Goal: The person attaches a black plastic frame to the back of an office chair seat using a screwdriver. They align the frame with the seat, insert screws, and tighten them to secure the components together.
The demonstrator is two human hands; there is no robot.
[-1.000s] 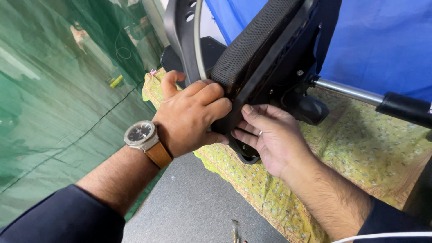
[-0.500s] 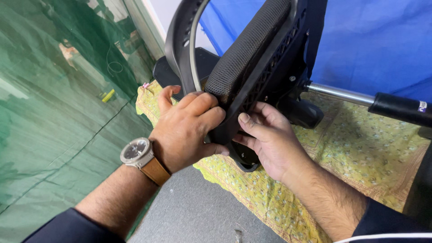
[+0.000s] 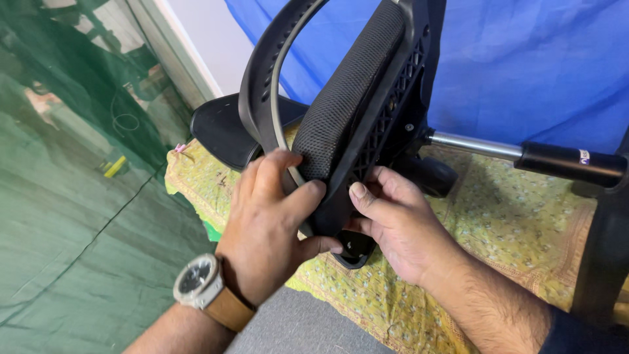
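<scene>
An office chair seat, padded in black mesh over a black ribbed plastic underside, is being held tipped on its edge above a yellow patterned cloth. The lower end of the seat is being gripped from both sides. The left hand is being wrapped around the mesh side, its fingers curled over the padding and its thumb pressed against the seat's lower edge. The right hand is being closed around the ribbed plastic side, with the thumb laid flat on the rim and the other fingers tucked behind, where they are partly hidden. Both hands are being kept shut on the seat, just beside each other.

A silver wristwatch on a tan strap is being worn on the left wrist. A curved black chair backrest frame is standing right behind the seat, touching it. A chrome gas-lift column with a black sleeve is being shown jutting out to the right of the seat. A blue sheet is hanging behind, and green tarpaulin is covering the floor to the left.
</scene>
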